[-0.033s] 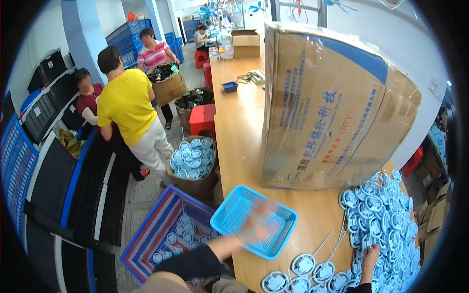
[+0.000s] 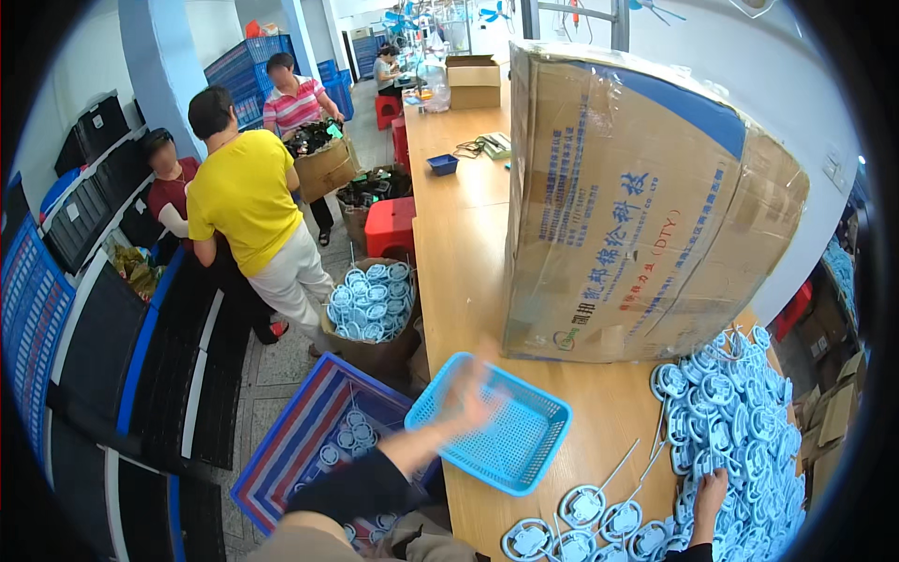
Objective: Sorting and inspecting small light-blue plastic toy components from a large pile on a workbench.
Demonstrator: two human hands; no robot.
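Note:
My left hand is smeared by motion above the left part of a shallow light-blue perforated plastic basket. Its fingers cannot be made out, and no parts show in the basket. At the right, my right hand has its fingers closed on a light-blue round plastic part at the near left side of a big pile of the same parts. Several of these ring-shaped parts, some with thin straight stems, lie loose at the table's near edge, such as one round part.
A tall cardboard box stands on the wooden table. Left of the table, below it, are a blue bin with a striped lining and a carton of blue parts. A red stool and several people, one in yellow, are farther off.
My left hand has shifted left and away from me, from the basket's middle toward its far left side. My right hand stays at the pile.

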